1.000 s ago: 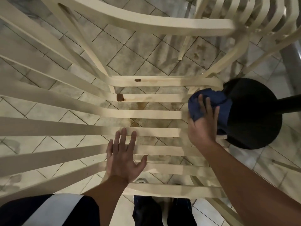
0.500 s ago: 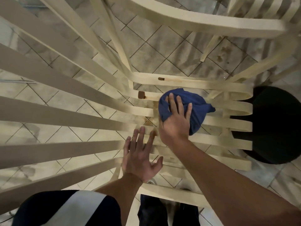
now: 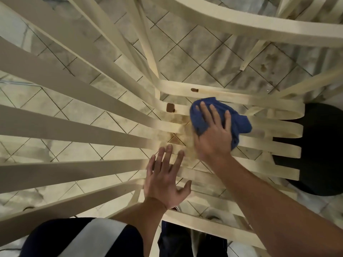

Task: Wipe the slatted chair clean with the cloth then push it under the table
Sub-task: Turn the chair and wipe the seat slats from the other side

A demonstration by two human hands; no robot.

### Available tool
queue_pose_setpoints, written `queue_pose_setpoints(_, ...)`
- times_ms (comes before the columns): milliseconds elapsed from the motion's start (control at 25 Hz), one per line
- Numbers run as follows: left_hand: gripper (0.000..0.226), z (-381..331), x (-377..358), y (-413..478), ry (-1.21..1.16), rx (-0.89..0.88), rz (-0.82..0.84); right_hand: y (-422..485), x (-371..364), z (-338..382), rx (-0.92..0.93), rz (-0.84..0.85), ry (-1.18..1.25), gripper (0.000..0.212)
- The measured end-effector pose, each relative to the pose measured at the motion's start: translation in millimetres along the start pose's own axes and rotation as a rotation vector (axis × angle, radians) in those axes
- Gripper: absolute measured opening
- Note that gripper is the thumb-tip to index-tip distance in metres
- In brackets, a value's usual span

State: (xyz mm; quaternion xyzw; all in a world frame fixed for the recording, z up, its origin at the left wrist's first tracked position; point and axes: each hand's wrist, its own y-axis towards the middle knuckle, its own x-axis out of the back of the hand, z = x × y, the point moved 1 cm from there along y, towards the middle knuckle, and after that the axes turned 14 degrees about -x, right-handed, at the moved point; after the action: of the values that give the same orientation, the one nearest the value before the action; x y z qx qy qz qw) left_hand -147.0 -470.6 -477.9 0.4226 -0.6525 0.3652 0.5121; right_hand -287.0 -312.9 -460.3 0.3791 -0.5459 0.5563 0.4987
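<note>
The right hand (image 3: 213, 138) lies palm down, fingers straight and slightly spread; the left hand (image 3: 165, 180), just beside it and nearer the body, is flat too, thumb out.

Cloth (image 3: 239, 121) on chair (image 3: 274, 151) seat slats, under right hand (image 3: 213, 136) — left hand (image 3: 165, 180) just beside, nearer.

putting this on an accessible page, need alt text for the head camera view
Seen from above, a person's right hand presses a blue cloth onto the seat slats of a cream chair, beside brown stains. The left hand is spread open over the nearer slats, and a tiled floor shows through the gaps.
</note>
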Motion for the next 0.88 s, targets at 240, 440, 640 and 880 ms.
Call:
queue_pose_setpoints(240,0.096,-0.4,-0.3,-0.2,-0.001,0.008,0.044,-22.8,18.7,-88.4,-0.301,0.004,-0.030,0.066)
queue_pose_setpoints(440,0.098,0.2,-0.8,-0.6,-0.011,0.004,0.010,-21.5,7.8,-47.2,-0.290,0.023,-0.068,0.071)
queue_pose_setpoints(640,0.092,-0.6,1.1,0.1,-0.031,0.012,-0.010,-15.6,-9.9,28.5,-0.161,0.068,-0.081,0.072)
queue_pose_setpoints(880,0.076,0.5,3.6,1.4,0.017,0.004,0.055,-12.0,-17.2,65.2,-0.090,0.077,-0.028,0.066)
